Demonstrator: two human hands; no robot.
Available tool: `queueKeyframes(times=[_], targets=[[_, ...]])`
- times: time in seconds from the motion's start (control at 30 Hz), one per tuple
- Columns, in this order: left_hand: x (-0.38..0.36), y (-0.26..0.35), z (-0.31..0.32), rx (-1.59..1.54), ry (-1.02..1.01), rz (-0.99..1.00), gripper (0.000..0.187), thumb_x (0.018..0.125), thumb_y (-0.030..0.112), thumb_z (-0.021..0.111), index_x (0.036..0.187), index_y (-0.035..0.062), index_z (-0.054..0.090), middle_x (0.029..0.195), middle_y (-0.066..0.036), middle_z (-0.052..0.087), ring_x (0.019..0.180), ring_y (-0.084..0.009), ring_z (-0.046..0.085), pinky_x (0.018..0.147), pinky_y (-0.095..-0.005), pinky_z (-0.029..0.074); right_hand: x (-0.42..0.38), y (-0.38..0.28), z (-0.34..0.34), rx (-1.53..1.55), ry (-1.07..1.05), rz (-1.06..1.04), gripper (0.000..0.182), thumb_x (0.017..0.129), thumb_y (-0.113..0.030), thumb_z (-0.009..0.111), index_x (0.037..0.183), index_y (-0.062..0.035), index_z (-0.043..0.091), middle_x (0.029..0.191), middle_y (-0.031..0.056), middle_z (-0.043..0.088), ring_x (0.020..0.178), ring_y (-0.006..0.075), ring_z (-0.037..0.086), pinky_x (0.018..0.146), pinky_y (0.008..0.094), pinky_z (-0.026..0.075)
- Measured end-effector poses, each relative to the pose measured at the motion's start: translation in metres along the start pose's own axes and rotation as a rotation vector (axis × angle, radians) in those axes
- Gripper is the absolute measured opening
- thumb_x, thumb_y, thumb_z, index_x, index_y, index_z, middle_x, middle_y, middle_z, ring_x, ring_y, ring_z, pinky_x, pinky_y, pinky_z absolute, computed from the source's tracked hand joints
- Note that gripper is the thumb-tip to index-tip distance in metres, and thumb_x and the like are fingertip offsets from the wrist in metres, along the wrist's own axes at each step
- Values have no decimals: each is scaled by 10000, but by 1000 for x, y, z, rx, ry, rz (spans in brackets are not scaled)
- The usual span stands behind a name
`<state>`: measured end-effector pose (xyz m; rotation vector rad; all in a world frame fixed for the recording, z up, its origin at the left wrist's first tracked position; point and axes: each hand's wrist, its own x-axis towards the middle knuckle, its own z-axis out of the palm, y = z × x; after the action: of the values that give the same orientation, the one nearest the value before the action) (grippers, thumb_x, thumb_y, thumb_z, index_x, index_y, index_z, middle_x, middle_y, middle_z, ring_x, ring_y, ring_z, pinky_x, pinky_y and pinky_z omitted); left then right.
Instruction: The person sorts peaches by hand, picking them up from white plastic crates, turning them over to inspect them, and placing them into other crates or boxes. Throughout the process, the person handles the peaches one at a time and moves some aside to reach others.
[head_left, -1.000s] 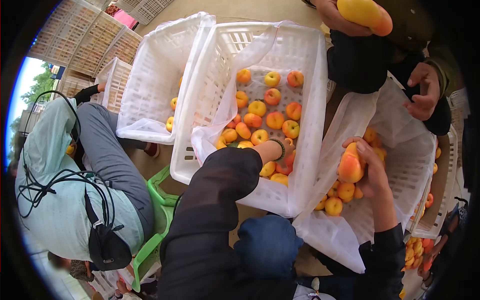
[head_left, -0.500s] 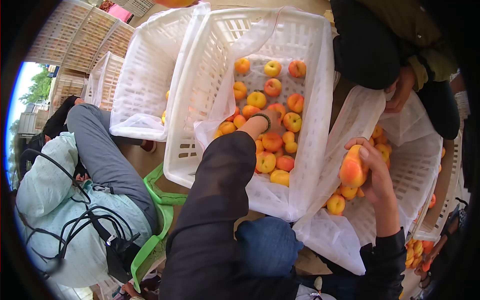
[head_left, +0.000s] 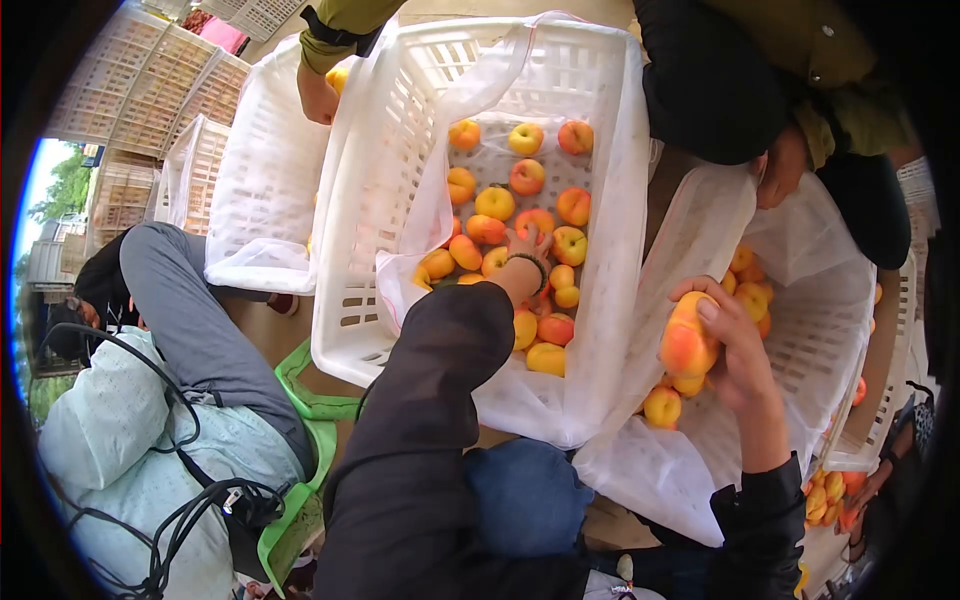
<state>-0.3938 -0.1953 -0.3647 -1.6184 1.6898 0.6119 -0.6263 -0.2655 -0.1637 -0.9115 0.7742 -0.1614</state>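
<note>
My left hand [head_left: 529,262], with a dark bracelet at the wrist, reaches into the middle white crate [head_left: 345,250]. Its fingers are spread over a peach [head_left: 534,223] among several yellow-red peaches. Whether it grips that peach is hard to see. On the right, my right hand [head_left: 735,345] is closed round a large yellow-red peach [head_left: 689,335]. It is above the edge of the right crate [head_left: 815,290], which is lined with white netting and has more peaches inside.
A co-worker's hand [head_left: 318,97] is at the left crate [head_left: 265,170]. Another hand [head_left: 783,168] is at the netting, upper right. A seated person [head_left: 190,420] is at the left, beside a green chair [head_left: 318,440]. Stacked crates [head_left: 140,80] stand behind.
My left hand has moved slightly up within the middle crate onto a peach. My right hand still holds its peach. A co-worker's arm has come down to the left crate.
</note>
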Motion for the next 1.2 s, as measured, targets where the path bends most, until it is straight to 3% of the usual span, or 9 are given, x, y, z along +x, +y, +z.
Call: queueKeyframes(times=[0.3, 0.4, 0.47, 0.53, 0.7, 0.8, 0.83, 0.97, 1.2], targets=[[-31, -24, -35, -79, 39, -64, 608, 663, 511, 729, 1174, 206, 603, 1370, -80, 322, 1306, -328, 163, 868, -614, 346, -6, 2, -1, 306, -8, 13, 353, 875, -294, 564, 1120, -50, 496, 929, 67, 555, 851, 166, 580, 715, 308, 525], [-70, -64, -71, -176, -77, 13, 571, 754, 495, 645, 1197, 145, 561, 1262, -84, 454, 1191, -259, 369, 861, -513, 433, -9, 3, 4, 405, 42, -21, 386, 865, -295, 579, 1149, -56, 472, 953, 82, 566, 827, 204, 602, 691, 357, 548], [-111, -82, -79, -1352, -133, 120, 664, 820, 574, 529, 1249, 71, 470, 1197, -91, 513, 1149, -244, 460, 935, -472, 424, -16, -1, 13, 398, 136, -106, 391, 848, -297, 608, 1138, -71, 476, 967, 66, 570, 795, 181, 608, 647, 316, 541], [-152, -69, -80, -1899, -107, 461, 700, 845, 604, 461, 1277, 55, 408, 1214, -96, 498, 1136, -277, 497, 972, -506, 394, -27, -7, 18, 315, 185, -166, 385, 839, -289, 621, 1135, -88, 479, 965, 56, 569, 791, 164, 603, 623, 293, 527], [-240, 7, -118, -2589, -64, 778, 627, 849, 653, 385, 1206, 141, 444, 1194, -97, 516, 1113, -292, 517, 850, -574, 439, -69, -28, 40, 51, 280, -352, 340, 787, -219, 649, 1078, -115, 508, 922, 17, 561, 775, 114, 572, 586, 264, 472], [-271, 46, -141, -2590, 41, 528, 641, 827, 703, 336, 1159, 171, 464, 1175, -81, 522, 1114, -302, 509, 855, -594, 411, -98, -37, 43, -657, 303, -801, 317, 762, -201, 651, 1026, -72, 531, 866, 30, 560, 759, 130, 565, 627, 307, 459], [-278, 58, -149, -2578, 65, 475, 622, 812, 717, 349, 1123, 193, 475, 1131, -54, 538, 1045, -254, 534, 821, -508, 443, -111, -43, 50, -713, 317, -850, 295, 751, -214, 646, 986, -66, 547, 842, 80, 569, 742, 203, 580, 668, 356, 445], [-281, 99, -167, -2453, 189, 386, 609, 792, 749, 340, 1049, 215, 482, 1034, -9, 564, 885, -166, 547, 715, -369, 436, -158, -56, 66, -1225, 478, -679, 318, 772, -284, 631, 1047, -142, 554, 824, 153, 559, 754, 346, 581, 668, 412, 460], [-287, 147, -187, -2483, 366, 328, 600, 794, 729, 378, 1019, 190, 511, 944, -10, 581, 833, -142, 556, 666, -325, 432, -190, -38, 48, -1375, 669, -653, 397, 788, -368, 618, 1120, -174, 522, 808, 162, 549, 681, 351, 599, 626, 429, 472]])
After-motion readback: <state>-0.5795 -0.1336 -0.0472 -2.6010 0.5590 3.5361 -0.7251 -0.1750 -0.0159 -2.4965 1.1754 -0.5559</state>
